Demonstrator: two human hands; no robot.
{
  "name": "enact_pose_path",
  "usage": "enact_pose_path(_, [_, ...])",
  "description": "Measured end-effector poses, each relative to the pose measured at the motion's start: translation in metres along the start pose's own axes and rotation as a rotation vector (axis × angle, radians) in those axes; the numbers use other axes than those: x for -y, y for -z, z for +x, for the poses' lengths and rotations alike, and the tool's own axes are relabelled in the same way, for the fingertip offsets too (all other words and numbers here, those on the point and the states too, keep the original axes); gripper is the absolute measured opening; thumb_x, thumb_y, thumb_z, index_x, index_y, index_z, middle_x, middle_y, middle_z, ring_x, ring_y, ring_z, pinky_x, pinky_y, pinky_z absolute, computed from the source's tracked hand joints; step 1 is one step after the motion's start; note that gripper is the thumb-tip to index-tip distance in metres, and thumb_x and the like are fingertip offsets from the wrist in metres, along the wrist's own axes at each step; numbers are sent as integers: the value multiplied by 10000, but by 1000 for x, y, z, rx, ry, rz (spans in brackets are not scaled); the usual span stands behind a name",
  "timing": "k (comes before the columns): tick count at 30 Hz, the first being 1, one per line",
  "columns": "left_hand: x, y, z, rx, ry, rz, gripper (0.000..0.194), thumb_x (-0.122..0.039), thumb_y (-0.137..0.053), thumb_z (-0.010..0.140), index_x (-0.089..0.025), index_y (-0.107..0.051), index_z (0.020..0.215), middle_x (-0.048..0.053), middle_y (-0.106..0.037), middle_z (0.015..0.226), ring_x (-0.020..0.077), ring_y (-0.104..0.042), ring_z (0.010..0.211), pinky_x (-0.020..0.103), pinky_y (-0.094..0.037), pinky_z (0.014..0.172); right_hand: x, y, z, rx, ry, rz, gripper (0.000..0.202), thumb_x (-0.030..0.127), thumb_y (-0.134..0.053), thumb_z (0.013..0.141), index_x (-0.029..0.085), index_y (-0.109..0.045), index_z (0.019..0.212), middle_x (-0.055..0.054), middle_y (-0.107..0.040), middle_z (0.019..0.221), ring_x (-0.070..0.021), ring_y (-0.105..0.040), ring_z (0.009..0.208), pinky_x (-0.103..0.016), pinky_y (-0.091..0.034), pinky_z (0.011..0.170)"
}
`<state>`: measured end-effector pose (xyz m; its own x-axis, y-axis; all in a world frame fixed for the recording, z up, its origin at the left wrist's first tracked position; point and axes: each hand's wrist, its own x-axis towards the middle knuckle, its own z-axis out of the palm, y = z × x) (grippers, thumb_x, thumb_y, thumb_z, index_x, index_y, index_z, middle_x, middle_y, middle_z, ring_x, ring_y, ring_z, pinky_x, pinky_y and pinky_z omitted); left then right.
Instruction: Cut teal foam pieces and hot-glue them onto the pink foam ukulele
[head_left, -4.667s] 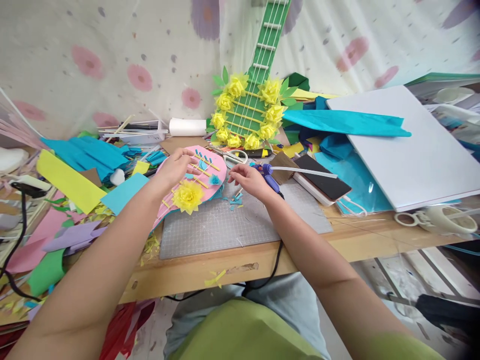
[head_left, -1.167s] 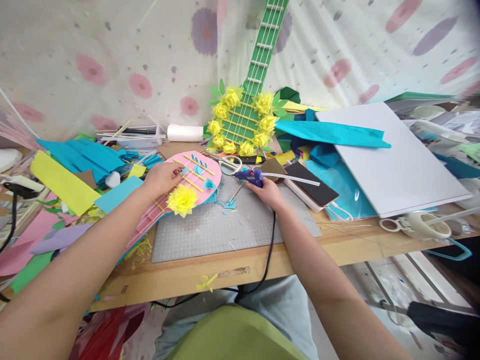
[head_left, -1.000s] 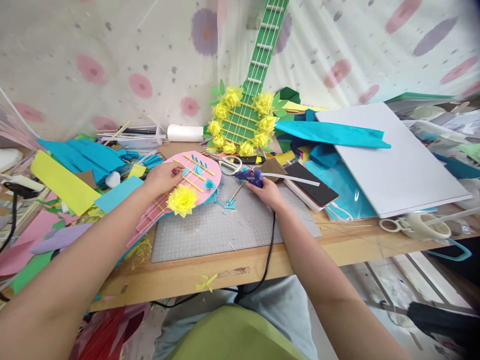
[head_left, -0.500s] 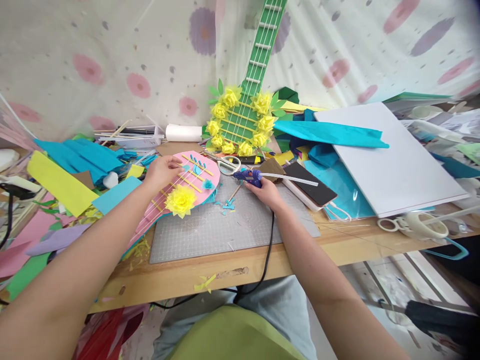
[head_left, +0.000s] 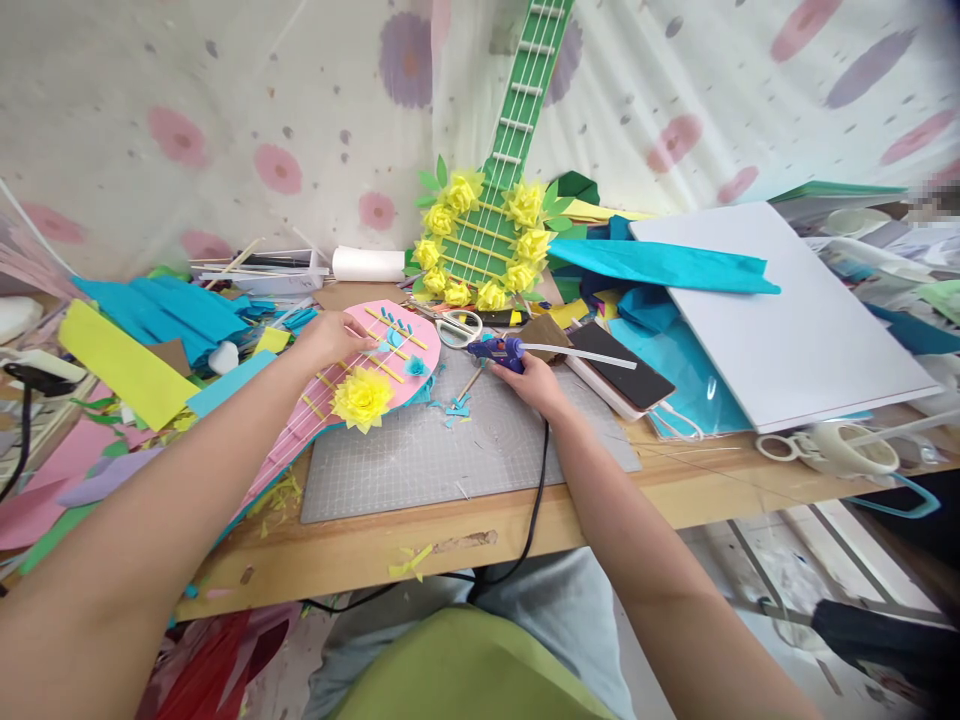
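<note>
A pink paper guitar (head_left: 421, 333) lies tilted across the left part of the grey cutting mat (head_left: 420, 470), with a yellow paper flower (head_left: 362, 398), a small blue flower (head_left: 415, 366) and yellow sticks on it. My left hand (head_left: 339, 340) is over its upper left side, fingers pinched at a small light blue piece (head_left: 384, 346). In my right hand (head_left: 531, 382) is a blue glue gun (head_left: 496, 350), a white glue stick poking out of its back, its nozzle pointing left toward the guitar.
Behind stands a green paper guitar (head_left: 480, 240) ringed with yellow flowers. White-handled scissors (head_left: 459, 328) lie between the guitars. A black phone (head_left: 622, 365) and a large white board (head_left: 780, 330) are to the right. Coloured paper (head_left: 124, 365) covers the left side.
My left hand has shifted slightly right over the pink guitar, and the small light blue piece has moved with its fingertips. My right hand holds the glue gun in nearly the same place.
</note>
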<state>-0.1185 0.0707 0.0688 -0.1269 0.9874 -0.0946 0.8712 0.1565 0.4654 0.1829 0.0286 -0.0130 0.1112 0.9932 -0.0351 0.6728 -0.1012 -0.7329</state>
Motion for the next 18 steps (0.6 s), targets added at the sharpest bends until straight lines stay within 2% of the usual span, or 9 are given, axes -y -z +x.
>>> enact_pose_path(4, [17, -3, 12, 29, -16, -87, 271, -402, -745, 548, -213, -654, 720, 15, -692, 700, 178, -627, 607, 264, -440, 542, 0, 0, 0, -1, -2, -10, 436, 542, -579, 725, 141, -641, 883, -73, -649, 801, -193, -558, 719, -274, -366, 611])
enact_pose_path(7, [19, -2, 12, 20, -25, -122, 228, -357, -740, 545, -213, -641, 692, 18, -695, 724, 184, -637, 631, 267, -460, 557, -1, 0, 0, -6, 3, -7, 439, 546, -576, 722, 144, -641, 887, -66, -639, 791, -188, -546, 711, -270, -356, 605])
enact_pose_path(13, [0, 5, -9, 95, 35, -233, 236, -249, -742, 497, -199, -604, 681, 10, -671, 664, 211, -663, 685, 280, -509, 604, -2, -1, 1, -13, 4, -10, 441, 549, -577, 716, 142, -638, 873, -57, -616, 759, -172, -517, 677, -265, -342, 590])
enact_pose_path(17, [-9, 6, -16, 133, 51, -312, 199, -170, -695, 528, -182, -598, 701, 21, -673, 681, 207, -667, 672, 298, -528, 606, -3, -1, 1, -19, 15, -5, 451, 560, -579, 712, 138, -639, 859, -61, -619, 757, -169, -517, 664, -264, -344, 581])
enact_pose_path(18, [-10, 6, -17, 104, 45, -325, 197, -141, -688, 520, -176, -597, 692, 23, -673, 671, 202, -664, 649, 297, -527, 590, -2, -1, 1, -19, 15, -5, 449, 557, -581, 713, 136, -641, 861, -63, -622, 758, -169, -519, 664, -263, -346, 580])
